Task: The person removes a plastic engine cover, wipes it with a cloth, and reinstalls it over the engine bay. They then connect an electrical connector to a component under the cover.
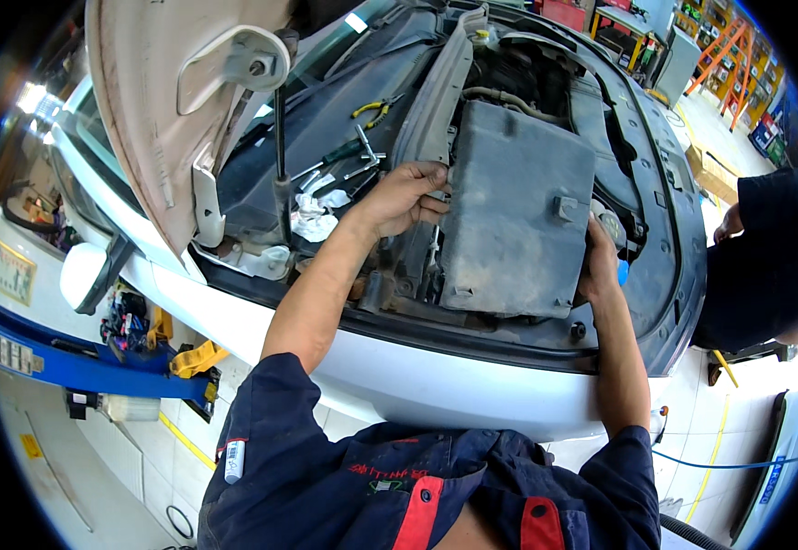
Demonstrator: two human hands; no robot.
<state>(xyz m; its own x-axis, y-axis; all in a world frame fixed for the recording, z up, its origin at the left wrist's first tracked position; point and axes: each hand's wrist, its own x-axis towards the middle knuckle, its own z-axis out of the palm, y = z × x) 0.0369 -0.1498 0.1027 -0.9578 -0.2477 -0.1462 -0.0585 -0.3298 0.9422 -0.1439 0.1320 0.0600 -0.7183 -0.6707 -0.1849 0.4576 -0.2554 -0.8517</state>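
Head view — left hand [402,199] curled in at the left edge of the dark grey cover [518,211], centre frame, right hand [601,263] at its right edge; fingertips partly hidden, I can't tell either grip — I'd work both sides evenly

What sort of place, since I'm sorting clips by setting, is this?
Probably a car repair workshop: a white car has its hood raised, yellow-handled pliers lie on the car, and an orange stepladder stands beyond.
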